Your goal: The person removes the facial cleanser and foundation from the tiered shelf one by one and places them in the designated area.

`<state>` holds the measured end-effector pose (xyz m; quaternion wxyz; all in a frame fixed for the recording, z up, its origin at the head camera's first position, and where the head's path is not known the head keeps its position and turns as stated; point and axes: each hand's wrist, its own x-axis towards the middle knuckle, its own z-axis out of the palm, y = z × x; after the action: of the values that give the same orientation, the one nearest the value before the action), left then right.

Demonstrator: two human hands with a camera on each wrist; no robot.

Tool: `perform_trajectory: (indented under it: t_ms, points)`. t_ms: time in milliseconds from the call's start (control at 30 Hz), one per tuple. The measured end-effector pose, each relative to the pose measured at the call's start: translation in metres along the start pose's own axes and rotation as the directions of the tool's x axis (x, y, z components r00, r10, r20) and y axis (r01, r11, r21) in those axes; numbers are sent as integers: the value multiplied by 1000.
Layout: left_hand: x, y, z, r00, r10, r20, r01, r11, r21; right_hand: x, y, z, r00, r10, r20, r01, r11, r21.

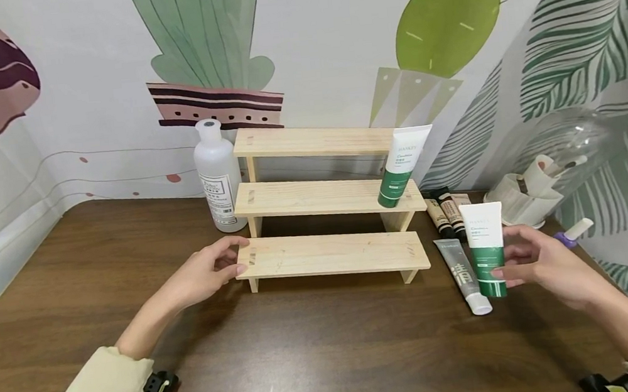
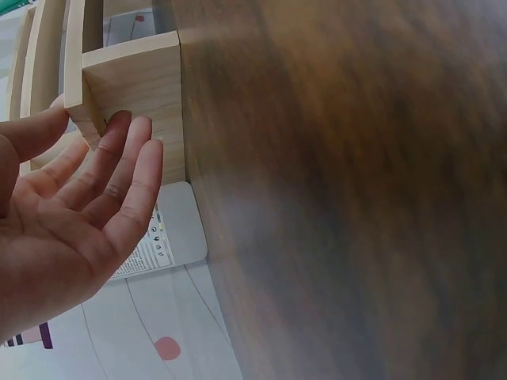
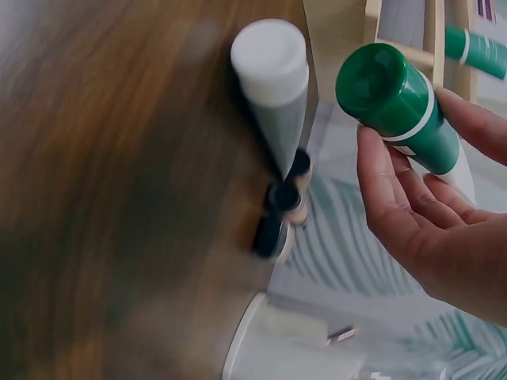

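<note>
My right hand (image 1: pixel 548 265) holds a white-and-green squeeze tube (image 1: pixel 486 230) with its green cap down, thumb on one side and fingers on the other. In the right wrist view the tube's green cap (image 3: pixel 372 79) faces the camera, raised off the table. My left hand (image 1: pixel 202 273) is at the left end of the three-tier wooden stand (image 1: pixel 331 252), thumb and index finger about the end of its lowest shelf. Its other fingers spread beside the end panel (image 2: pixel 142 87) in the left wrist view. A matching tube (image 1: pixel 402 165) stands at the right of the middle shelf.
A white bottle (image 1: pixel 215 174) stands left of the stand. A grey tube (image 1: pixel 464 276) lies right of it, near small black-capped tubes (image 1: pixel 446 211). Farther right are a white holder (image 1: pixel 524 198) with a clear dome and a purple-and-white item (image 1: pixel 573 233). A printed cloth backs the brown table.
</note>
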<state>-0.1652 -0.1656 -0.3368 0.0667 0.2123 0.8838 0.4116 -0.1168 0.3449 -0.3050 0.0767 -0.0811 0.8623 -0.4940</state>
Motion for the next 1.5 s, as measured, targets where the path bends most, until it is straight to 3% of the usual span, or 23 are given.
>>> perform_trajectory:
  t_ms: [233,767,1000,1267,1500]
  points:
    - [0,-1,0,1000,-11,1,11,1000,-2,-8,14,-16,993,113,35,-114,993,23]
    - [-1,2,-1,1000,12,1,-12,1000,-11,-17,51,-16,978,175,112,-190,972,141]
    - [0,1,0,1000,-11,-5,11,1000,9,-12,53,-16,972,188,143,-208,968,138]
    - [-1,-1,2,1000,-14,-7,14,1000,19,-5,50,-14,947,261,189,-283,954,101]
    - [-1,-2,2,1000,-16,-5,16,1000,9,-1,50,-13,948,254,193,-277,955,103]
